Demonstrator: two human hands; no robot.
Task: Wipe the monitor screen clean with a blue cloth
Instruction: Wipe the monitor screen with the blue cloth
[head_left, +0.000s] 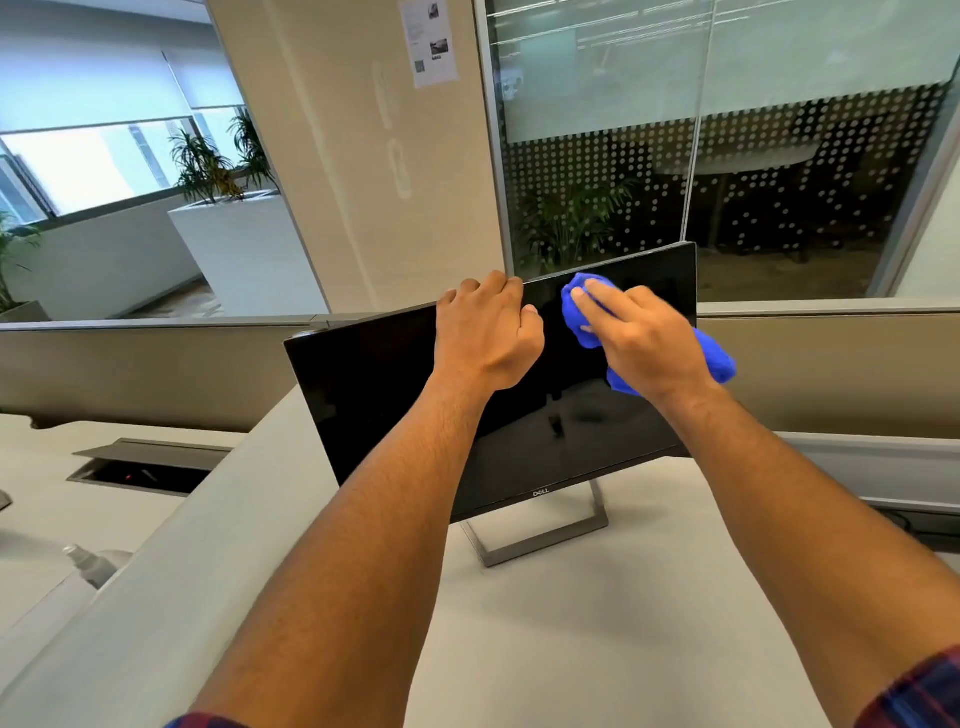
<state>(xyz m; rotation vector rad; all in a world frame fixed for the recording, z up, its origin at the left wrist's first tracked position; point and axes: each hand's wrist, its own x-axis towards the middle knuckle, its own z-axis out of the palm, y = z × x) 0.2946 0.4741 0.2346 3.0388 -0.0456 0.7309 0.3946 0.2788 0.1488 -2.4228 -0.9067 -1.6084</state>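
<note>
A black monitor (374, 395) with a dark, switched-off screen stands on a metal frame stand on the white desk. My left hand (485, 332) grips the monitor's top edge near its middle, fingers curled over the rim. My right hand (641, 340) presses a crumpled blue cloth (719, 358) flat against the upper right part of the screen. The cloth bulges out beyond my fingertips and behind my wrist. My forearms hide the middle of the screen.
The white desk (597, 634) extends around the stand (540, 540). A spray bottle (91, 564) lies at the left edge. An open cable hatch (145, 465) sits on the neighbouring desk. A beige partition (130, 364) runs behind; glass wall and pillar beyond.
</note>
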